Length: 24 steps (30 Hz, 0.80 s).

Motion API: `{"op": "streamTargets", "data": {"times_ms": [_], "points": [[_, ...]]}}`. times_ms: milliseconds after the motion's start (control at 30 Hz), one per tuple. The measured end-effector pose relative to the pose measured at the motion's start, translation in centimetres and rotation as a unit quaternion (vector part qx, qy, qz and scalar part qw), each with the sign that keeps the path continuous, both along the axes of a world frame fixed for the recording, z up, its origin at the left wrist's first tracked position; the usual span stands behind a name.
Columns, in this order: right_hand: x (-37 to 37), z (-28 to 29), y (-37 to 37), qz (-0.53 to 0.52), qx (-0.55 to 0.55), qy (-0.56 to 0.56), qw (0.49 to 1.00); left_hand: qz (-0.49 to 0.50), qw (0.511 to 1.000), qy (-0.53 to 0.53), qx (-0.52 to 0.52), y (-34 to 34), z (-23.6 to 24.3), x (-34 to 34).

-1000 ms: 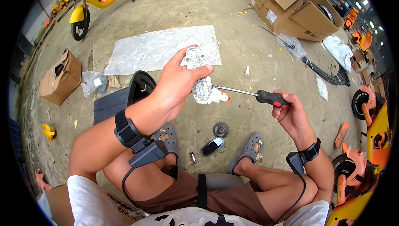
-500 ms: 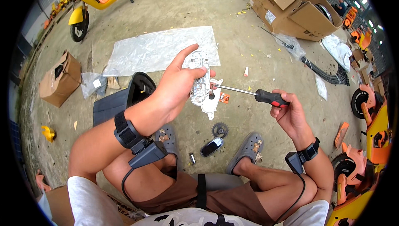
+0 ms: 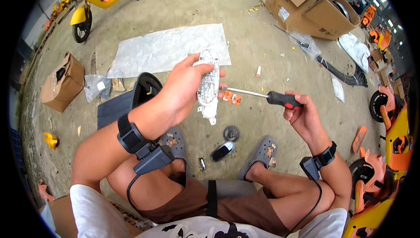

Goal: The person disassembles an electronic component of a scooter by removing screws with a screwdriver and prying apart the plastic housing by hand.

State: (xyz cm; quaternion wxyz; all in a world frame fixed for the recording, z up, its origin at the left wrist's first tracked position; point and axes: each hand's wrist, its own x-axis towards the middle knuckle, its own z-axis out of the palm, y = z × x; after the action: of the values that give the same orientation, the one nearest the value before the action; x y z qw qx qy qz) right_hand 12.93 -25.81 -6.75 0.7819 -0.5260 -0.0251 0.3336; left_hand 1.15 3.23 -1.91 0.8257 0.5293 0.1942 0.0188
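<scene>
Left grip [image 3: 186,78] is clasping a clear lamp [image 3: 209,82]; right grip [image 3: 304,117] is clasping a screwdriver [image 3: 282,100].
The lamp is hovering over the floor [image 3: 262,120], left of the screwdriver, whose tip is pointing toward the left fingers [image 3: 222,73]; a slipping push could be jabbing them.

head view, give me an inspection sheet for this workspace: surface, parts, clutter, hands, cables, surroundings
surface: concrete floor, stained, littered with small scraps
job's things: clear lamp, white bracket showing past its near end; screwdriver, tip by lamp's right edge, contact unclear
clutter: toothed disc, dark oval part, orange piece, plastic sheet
hands: left hand grips lamp, right hand grips screwdriver
cables: thin black cable from each wrist unit
surroundings: yellow scooter, open carton
</scene>
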Motion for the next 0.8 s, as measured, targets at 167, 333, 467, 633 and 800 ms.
{"op": "streamTargets", "data": {"times_ms": [167, 333, 467, 633, 800], "points": [[0.0, -0.5, -0.1, -0.010, 0.001, 0.015, 1.000, 0.003, 1.000, 0.010, 0.008, -0.3, -0.1, -0.3], [0.3, -0.7, -0.2, -0.020, 0.011, 0.035, 0.999, -0.017, 1.000, 0.013, 0.008, -0.3, -0.3, -0.1], [0.3, -0.8, -0.2, -0.009, 0.016, 0.023, 1.000, -0.025, 0.999, 0.024, 0.003, -0.7, -0.3, 0.0], [0.2, -1.9, -0.6, -0.003, 0.006, 0.034, 0.999, 0.000, 0.998, 0.031, 0.053, -0.4, -0.7, -0.1], [0.7, -5.4, -0.9, 0.072, -0.132, 0.065, 0.986, 0.022, 0.993, 0.027, 0.109, 0.2, -1.4, 0.0]]}}
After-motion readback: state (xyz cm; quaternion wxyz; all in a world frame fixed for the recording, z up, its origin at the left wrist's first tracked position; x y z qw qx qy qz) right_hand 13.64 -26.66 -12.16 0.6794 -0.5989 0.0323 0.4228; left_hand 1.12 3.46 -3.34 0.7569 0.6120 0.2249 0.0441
